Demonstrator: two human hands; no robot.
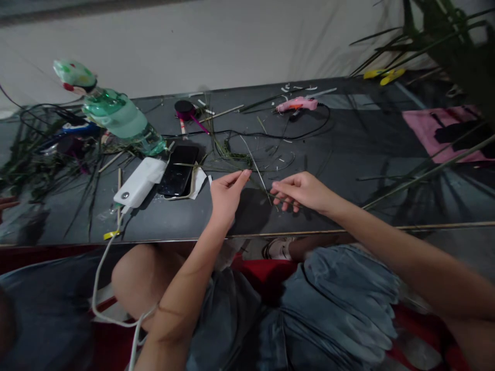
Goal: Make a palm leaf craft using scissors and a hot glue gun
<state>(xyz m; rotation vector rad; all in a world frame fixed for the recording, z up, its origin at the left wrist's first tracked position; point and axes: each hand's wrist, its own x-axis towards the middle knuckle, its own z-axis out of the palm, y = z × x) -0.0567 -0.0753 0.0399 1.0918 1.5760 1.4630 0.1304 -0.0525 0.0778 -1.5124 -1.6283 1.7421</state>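
Both hands are raised over the near part of the dark table. My left hand [228, 193] pinches a thin green blade of grass [260, 186] between thumb and forefinger. The blade runs down to the right to my right hand [293, 191], whose thumb and forefinger are pressed together on it while the other fingers curl loosely. A thin pale stick [256, 167] passes between the hands. Beyond my left hand, a small bunch of knotted green grass [235, 153] lies on the table.
Left of my hands are a black phone [178, 171], a white power bank [139, 186] with a cable, and a green bottle [124, 121]. Farther back lies a pink glue gun [297, 104]. Pink cloth [419, 129] and long leaves stand right. Another person's fingers [7, 203] show far left.
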